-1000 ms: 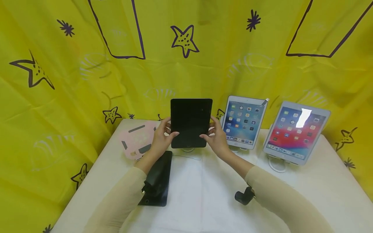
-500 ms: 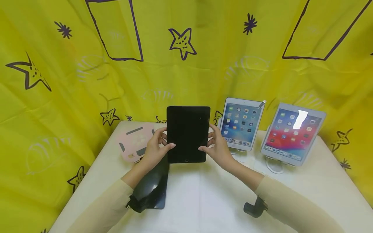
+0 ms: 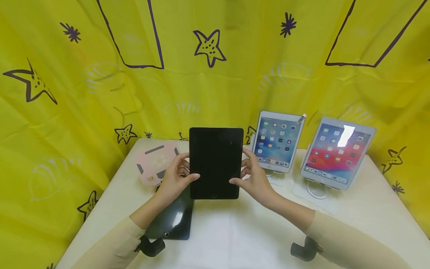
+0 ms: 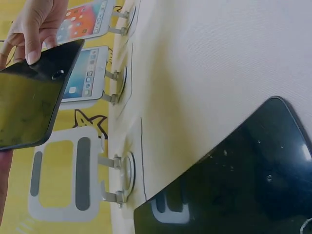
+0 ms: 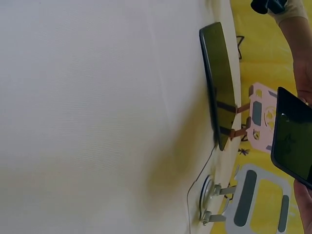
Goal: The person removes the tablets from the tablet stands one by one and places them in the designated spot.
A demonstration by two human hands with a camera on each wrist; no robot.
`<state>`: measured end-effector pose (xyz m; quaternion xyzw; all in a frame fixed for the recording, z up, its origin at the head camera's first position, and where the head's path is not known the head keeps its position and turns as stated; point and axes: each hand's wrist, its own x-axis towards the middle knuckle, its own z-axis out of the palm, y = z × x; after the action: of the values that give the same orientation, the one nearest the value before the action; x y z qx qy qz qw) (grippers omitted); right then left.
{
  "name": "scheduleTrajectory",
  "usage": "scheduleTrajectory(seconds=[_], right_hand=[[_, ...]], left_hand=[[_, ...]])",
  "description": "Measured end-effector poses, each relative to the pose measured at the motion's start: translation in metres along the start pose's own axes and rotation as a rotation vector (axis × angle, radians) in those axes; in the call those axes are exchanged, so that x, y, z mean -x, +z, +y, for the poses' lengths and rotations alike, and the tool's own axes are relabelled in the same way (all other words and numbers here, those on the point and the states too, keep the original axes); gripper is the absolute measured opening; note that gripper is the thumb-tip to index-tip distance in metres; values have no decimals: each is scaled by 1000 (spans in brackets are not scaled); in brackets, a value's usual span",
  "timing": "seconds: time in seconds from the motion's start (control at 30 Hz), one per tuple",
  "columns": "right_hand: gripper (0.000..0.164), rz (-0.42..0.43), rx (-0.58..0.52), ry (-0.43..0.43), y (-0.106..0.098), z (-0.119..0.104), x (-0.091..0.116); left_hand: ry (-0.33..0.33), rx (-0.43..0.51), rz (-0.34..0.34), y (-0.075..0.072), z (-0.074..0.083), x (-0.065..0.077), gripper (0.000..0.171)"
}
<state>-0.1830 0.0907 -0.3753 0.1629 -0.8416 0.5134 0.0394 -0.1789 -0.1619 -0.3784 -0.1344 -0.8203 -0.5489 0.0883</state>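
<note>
My left hand (image 3: pixel 174 181) and my right hand (image 3: pixel 256 181) hold a black tablet (image 3: pixel 216 162) by its two side edges, thumbs on the front and fingers behind. Its dark screen faces me, with the round home button at the bottom. In the left wrist view the tablet is raised off the table, and a white stand (image 4: pixel 83 175) with grey pads appears beyond it. That stand is hidden behind the tablet in the head view. Below my left forearm, a second black tablet (image 3: pixel 174 218) lies flat on the table, screen up.
A pink stand (image 3: pixel 152 158) stands at the back left. To the right, a white tablet (image 3: pixel 279 142) with a blue home screen and another white tablet (image 3: pixel 339 153) with a red and blue one lean on stands. A yellow curtain (image 3: pixel 208 86) hangs behind the table.
Both hands have brought the black tablet down and towards me, off the stand's spot, and it looks larger. My forearms have spread outward, uncovering more of the tablet lying flat.
</note>
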Motion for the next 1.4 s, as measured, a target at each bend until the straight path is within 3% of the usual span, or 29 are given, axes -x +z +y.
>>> scheduleTrajectory(seconds=[0.33, 0.73, 1.4], right_hand=[[94, -67, -16, 98, 4, 8, 7], [95, -110, -33, 194, 8, 20, 17], [94, -140, -107, 283, 22, 36, 32]], left_hand=[[-131, 26, -68, 4, -10, 7, 64], [-167, 142, -126, 12, -23, 13, 63], [-263, 121, -164, 23, -44, 34, 64]])
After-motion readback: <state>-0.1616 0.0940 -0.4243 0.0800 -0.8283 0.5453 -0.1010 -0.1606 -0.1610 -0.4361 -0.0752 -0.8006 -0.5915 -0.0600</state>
